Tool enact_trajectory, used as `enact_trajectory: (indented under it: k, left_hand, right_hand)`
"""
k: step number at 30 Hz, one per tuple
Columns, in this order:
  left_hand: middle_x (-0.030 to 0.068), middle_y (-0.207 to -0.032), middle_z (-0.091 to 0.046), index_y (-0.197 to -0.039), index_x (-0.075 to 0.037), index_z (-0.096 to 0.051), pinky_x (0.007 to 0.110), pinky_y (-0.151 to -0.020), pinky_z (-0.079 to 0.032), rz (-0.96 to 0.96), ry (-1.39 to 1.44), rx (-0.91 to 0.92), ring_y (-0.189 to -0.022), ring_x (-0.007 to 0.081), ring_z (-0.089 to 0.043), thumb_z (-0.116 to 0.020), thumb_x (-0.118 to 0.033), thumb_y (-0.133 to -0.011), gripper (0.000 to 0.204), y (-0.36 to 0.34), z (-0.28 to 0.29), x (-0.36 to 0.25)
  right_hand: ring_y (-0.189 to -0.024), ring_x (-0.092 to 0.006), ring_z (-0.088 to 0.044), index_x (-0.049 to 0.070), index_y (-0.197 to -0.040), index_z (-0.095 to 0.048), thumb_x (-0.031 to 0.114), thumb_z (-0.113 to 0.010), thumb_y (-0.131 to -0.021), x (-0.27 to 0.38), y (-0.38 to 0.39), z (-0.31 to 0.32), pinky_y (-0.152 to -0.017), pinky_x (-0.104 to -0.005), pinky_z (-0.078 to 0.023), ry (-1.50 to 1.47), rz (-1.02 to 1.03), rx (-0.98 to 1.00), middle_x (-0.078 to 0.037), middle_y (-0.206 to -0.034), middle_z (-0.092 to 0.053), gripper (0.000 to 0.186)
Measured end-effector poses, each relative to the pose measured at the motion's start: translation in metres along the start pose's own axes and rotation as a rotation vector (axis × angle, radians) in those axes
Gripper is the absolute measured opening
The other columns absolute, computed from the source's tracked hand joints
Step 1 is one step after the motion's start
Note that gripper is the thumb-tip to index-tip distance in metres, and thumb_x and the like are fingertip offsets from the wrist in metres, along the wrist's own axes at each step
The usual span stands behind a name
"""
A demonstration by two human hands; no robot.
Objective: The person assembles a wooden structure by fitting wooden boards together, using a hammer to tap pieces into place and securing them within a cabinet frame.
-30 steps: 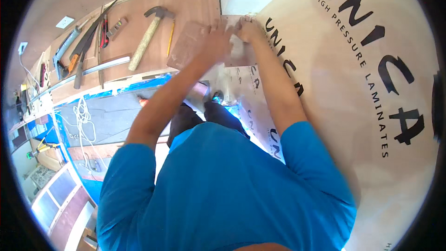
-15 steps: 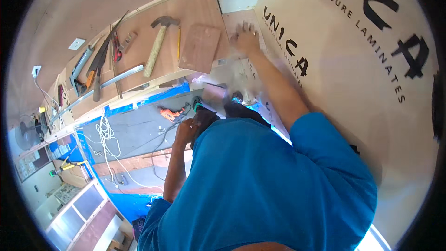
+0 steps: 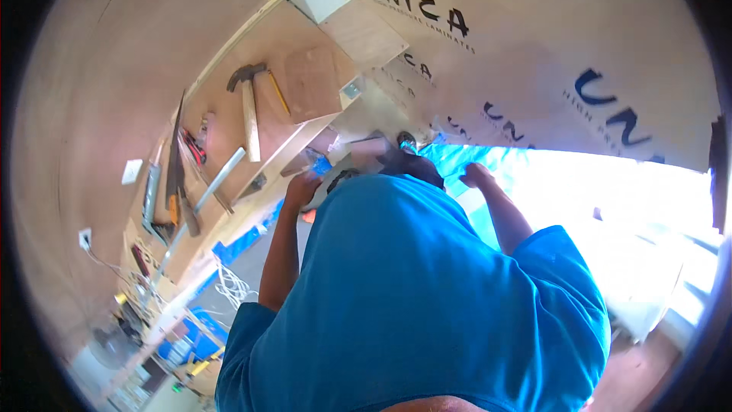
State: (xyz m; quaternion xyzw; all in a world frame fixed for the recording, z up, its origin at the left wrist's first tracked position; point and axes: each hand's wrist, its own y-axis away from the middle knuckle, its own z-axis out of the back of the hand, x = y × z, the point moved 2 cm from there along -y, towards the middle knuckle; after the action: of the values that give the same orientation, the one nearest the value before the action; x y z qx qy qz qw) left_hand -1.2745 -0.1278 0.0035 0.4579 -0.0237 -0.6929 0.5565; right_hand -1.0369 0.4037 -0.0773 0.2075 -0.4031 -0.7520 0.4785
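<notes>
My left hand (image 3: 303, 189) hangs beside my left leg, close to the front edge of the wooden bench; its fingers look curled in, with nothing seen in them. Out to the right, my right hand (image 3: 477, 175) is held low in front of blue sheeting (image 3: 457, 159), loosely closed and holding nothing that shows. On the bench lie a claw hammer (image 3: 250, 118), a yellow pencil (image 3: 279, 93) and a flat reddish-brown board (image 3: 311, 85). Farther left are a handsaw (image 3: 174, 172), a caulking gun (image 3: 151, 194), a red-handled tool (image 3: 195, 149) and a long metal bar (image 3: 217, 181).
A tall printed laminate panel (image 3: 526, 46) rises at the right, beside a bright opening. Blue tape (image 3: 238, 246) runs along the bench front. White cord (image 3: 230, 284) lies coiled on the floor at the lower left. A wall outlet (image 3: 85, 239) holds a plug.
My right hand has come away from the far corner by the panel and dropped to my right side. My view and body have turned right; my left hand stays low beside my leg.
</notes>
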Motion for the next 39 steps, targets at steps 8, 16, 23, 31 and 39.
enact_trajectory:
  k: [8, 16, 23, 31, 39]
  left_hand:
    - [0.0203, -0.131, -0.058, -0.145, -0.001, -0.040, 0.039, -0.084, -0.056, 0.248, 1.146, 0.020, -0.104, 0.0304, -0.068, -0.063, -0.051, -0.101, 0.070, -0.063, 0.036, -0.074]
    - [0.0182, -0.119, -0.062, -0.133, 0.002, -0.048, 0.041, -0.087, -0.057, 0.256, 1.372, 0.125, -0.106, 0.0333, -0.067, -0.059, -0.047, -0.104, 0.058, -0.093, 0.030, -0.093]
    - [0.0162, -0.110, -0.065, -0.124, 0.001, -0.053, 0.042, -0.080, -0.059, 0.241, 1.388, 0.146, -0.096, 0.0318, -0.067, -0.056, -0.045, -0.107, 0.049, -0.113, 0.031, -0.089]
    - [0.0148, -0.107, -0.067, -0.116, -0.001, -0.057, 0.041, -0.079, -0.059, 0.251, 1.461, 0.140, -0.095, 0.0316, -0.067, -0.057, -0.049, -0.105, 0.048, -0.087, 0.042, -0.096]
    - [0.0184, -0.118, -0.066, -0.119, 0.001, -0.057, 0.044, -0.086, -0.060, 0.190, 1.498, 0.101, -0.108, 0.0355, -0.067, -0.058, -0.047, -0.105, 0.050, -0.086, 0.040, -0.091]
  right_hand:
    - [-0.089, -0.0275, -0.075, 0.002, -0.096, -0.076, 0.045, -0.072, -0.089, 0.044, 0.113, -0.201, -0.078, -0.0437, -0.057, -0.898, -0.408, -0.010, -0.015, -0.089, -0.076, 0.044]
    - [-0.096, -0.0307, -0.075, 0.005, -0.101, -0.077, 0.044, -0.072, -0.090, 0.129, 0.131, -0.240, -0.083, -0.0439, -0.055, -1.019, -0.190, -0.106, -0.016, -0.100, -0.078, 0.041]
    - [-0.073, -0.0193, -0.065, 0.007, -0.102, -0.074, 0.031, -0.068, -0.093, 0.082, 0.079, -0.204, -0.064, -0.0396, -0.052, -1.010, -0.210, -0.341, -0.013, -0.083, -0.073, 0.026]
    - [-0.063, -0.0224, -0.059, 0.004, -0.083, -0.065, 0.036, -0.061, -0.099, 0.062, 0.055, -0.165, -0.063, -0.0420, -0.050, -0.937, -0.104, -0.421, -0.011, -0.067, -0.060, 0.036]
    - [-0.071, -0.0152, -0.064, 0.012, -0.101, -0.079, 0.026, -0.069, -0.095, 0.077, 0.035, -0.169, -0.066, -0.0374, -0.055, -0.823, -0.114, -0.096, -0.007, -0.080, -0.071, 0.018]
